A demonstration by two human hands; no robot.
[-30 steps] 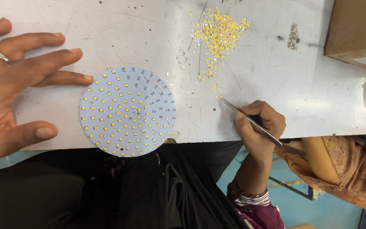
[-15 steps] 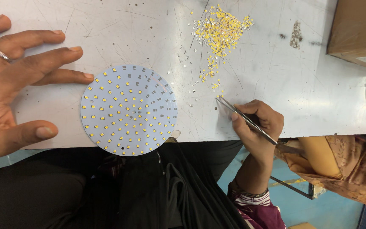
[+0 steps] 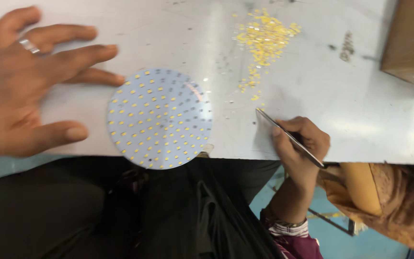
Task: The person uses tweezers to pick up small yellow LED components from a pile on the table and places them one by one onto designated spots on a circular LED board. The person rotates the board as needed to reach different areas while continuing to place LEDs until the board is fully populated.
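On white surface (image 3: 120,29), round LED board (image 3: 160,118) lies flat, overhanging near edge. My left hand (image 3: 29,86) spread wide, fingers apart, holding nothing, fingertip close beside board's upper left rim. My right hand (image 3: 299,140) pinched on metal tweezers (image 3: 289,137), tips near loose yellow chips (image 3: 264,36) scattered above. Brown box (image 3: 410,43) at far right.

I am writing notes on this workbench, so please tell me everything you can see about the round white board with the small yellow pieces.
The round white board with small yellow pieces is a flat, thin disc. Small yellow squares sit on it in rings, and some spots look bare and grey. It lies flat on the pale worktable, its lower edge overhanging the table's near edge. The left hand is spread beside it, fingertips close to its rim; contact is unclear.
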